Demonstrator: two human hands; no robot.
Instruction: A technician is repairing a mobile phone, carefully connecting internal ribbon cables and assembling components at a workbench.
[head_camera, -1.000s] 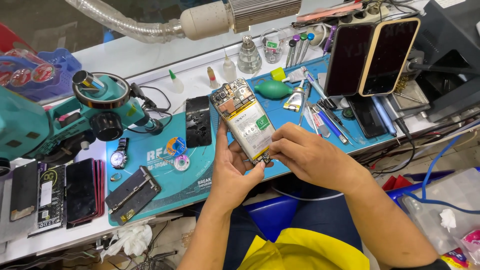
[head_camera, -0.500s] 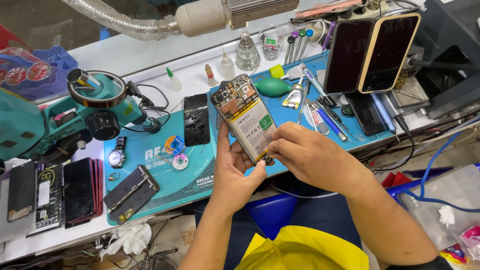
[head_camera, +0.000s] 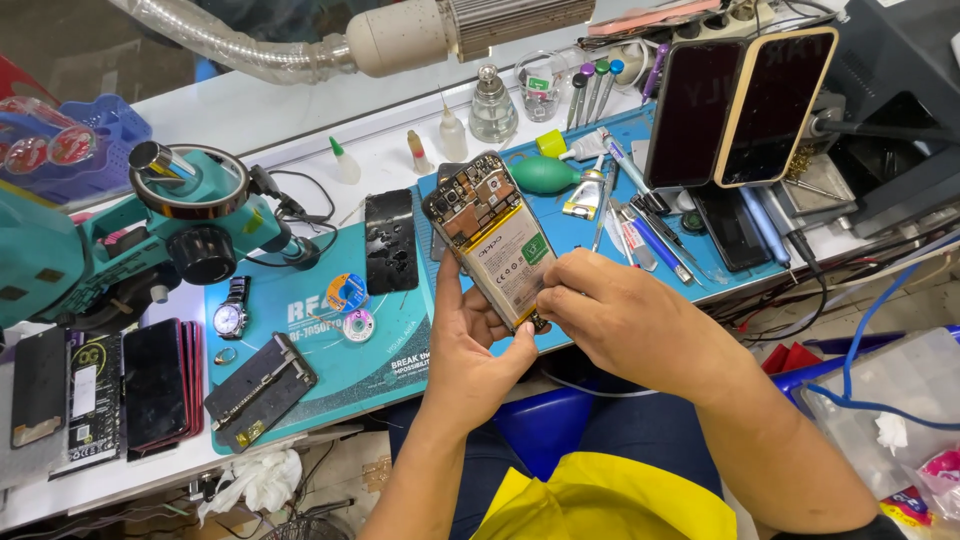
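My left hand holds an opened smartphone from below, back cover off, with its circuit board and white battery facing me. My right hand rests its fingertips on the lower right edge of the phone, near the bottom of the battery. The phone is raised a little above the teal work mat. Whether the right fingers pinch a small part is hidden.
A teal microscope stands at the left. On the mat lie a black phone back panel, a wristwatch, solder reels and a dark jig. Two phones lean at the back right beside tweezers and screwdrivers. More phones lie at the far left.
Both hands and the opened phone have stayed almost in place. The right fingers shifted slightly along the phone's lower edge.
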